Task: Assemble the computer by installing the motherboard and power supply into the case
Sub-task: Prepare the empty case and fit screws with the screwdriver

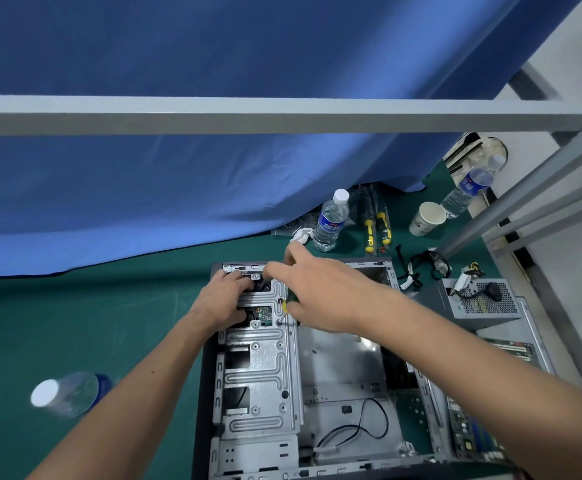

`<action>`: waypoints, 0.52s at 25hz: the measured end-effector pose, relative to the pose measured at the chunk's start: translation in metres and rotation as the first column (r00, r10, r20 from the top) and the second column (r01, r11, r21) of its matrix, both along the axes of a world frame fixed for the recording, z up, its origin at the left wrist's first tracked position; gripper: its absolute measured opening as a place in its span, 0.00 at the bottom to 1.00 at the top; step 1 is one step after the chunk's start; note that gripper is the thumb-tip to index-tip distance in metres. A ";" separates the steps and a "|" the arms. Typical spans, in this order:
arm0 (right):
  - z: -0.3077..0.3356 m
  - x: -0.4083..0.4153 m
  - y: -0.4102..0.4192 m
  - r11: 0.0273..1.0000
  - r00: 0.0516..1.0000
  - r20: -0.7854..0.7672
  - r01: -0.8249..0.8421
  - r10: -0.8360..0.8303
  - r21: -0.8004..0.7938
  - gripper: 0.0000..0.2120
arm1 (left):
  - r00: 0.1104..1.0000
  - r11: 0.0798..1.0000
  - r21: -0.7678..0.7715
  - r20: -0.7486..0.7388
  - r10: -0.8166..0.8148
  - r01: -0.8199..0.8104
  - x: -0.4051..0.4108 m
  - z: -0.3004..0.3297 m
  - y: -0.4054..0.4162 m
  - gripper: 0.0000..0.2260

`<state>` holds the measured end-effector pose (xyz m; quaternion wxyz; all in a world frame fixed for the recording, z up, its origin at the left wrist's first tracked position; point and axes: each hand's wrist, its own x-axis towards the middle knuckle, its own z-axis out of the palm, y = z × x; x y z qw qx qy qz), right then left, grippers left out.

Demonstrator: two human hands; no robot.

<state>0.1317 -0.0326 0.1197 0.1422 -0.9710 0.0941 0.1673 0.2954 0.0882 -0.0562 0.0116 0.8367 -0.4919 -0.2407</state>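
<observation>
Steel ribbed case [258, 368] under both hands; right hand [317, 292] grips screwdriver [288, 304].

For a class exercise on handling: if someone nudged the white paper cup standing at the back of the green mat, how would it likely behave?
The paper cup is probably light, so a nudge would likely slide or tip it. Its walls look thin and would probably crush under a firm grip. Tipped over, its tapered shape would likely make it roll in a curve, perhaps toward the screwdrivers.
</observation>
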 end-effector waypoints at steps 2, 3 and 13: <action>-0.001 -0.001 0.002 0.989 0.996 0.046 -0.069 0.075 -0.129 0.10 | 1.000 1.000 0.000 -0.005 0.001 -0.001 0.000 0.000 0.000 0.25; -0.002 -0.002 0.006 0.973 0.993 0.078 -0.069 0.088 -0.221 0.06 | 1.000 1.000 0.000 -0.006 0.000 0.000 0.000 -0.001 0.000 0.25; -0.003 -0.004 0.005 0.976 0.993 0.045 -0.100 0.111 -0.195 0.09 | 1.000 0.999 -0.022 -0.007 0.023 -0.023 -0.002 0.000 0.002 0.24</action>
